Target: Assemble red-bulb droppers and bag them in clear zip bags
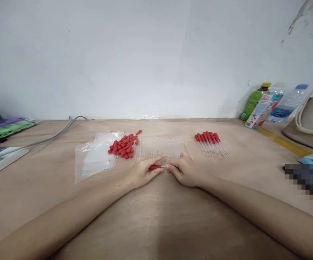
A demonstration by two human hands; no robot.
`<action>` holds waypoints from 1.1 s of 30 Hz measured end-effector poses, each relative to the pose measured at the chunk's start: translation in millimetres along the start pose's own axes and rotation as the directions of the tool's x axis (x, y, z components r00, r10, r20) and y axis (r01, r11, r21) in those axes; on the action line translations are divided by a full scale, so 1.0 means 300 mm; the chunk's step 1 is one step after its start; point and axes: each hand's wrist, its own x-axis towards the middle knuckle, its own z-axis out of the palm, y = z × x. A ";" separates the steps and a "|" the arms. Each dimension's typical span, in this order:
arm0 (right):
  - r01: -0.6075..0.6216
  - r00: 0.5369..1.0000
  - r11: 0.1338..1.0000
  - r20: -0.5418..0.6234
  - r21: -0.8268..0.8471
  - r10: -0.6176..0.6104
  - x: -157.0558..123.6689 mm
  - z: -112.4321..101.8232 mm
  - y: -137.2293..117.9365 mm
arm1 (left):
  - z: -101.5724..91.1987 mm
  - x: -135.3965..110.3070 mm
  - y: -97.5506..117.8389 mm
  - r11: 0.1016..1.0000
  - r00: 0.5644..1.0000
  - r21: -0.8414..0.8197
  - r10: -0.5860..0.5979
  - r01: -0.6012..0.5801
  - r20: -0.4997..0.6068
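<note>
Between my two hands lies a glass dropper tube (163, 167) with a red rubber bulb (154, 167) on its left end. My left hand (142, 171) is closed round the bulb, thumb and fingers on either side of it. The fingers of my right hand (184, 169) pinch the tube close to the bulb; the rest of the tube is hidden by that hand. Just beyond my hands is a row of clear glass tubes (160, 147). A pile of loose red bulbs (123, 146) sits at its left. To the right, several droppers with bulbs fitted (212, 142) lie side by side.
Clear plastic bags (94, 159) lie flat left of the bulbs. A grey cable (56, 134) runs across the left side. Bottles (256, 99), a beige hat-like item (312, 119) and a pixelated dark object (308, 182) are at the right. A white wall (145, 61) stands behind the table.
</note>
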 end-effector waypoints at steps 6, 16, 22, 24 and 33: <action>0.030 0.998 0.999 0.063 -0.027 -0.028 -0.002 -0.045 -0.013 | -0.005 0.006 0.008 0.998 1.000 -0.056 0.018 -0.018 0.012; -0.557 0.828 0.793 -0.240 -0.248 0.507 -0.005 -0.217 0.162 | -0.009 0.005 -0.008 0.991 0.991 0.026 -0.127 0.128 -0.030; -0.767 0.641 0.548 -0.370 -0.334 0.672 -0.027 -0.259 0.277 | -0.017 0.014 0.009 0.990 0.990 0.043 -0.133 0.132 0.035; -0.753 0.656 0.557 -0.337 -0.349 0.675 -0.029 -0.243 0.279 | -0.017 0.014 0.010 0.990 0.990 0.042 -0.137 0.135 0.034; -0.726 0.676 0.513 -0.334 -0.459 0.657 -0.024 -0.201 0.285 | -0.013 0.011 0.013 0.988 0.991 0.085 -0.135 0.132 0.022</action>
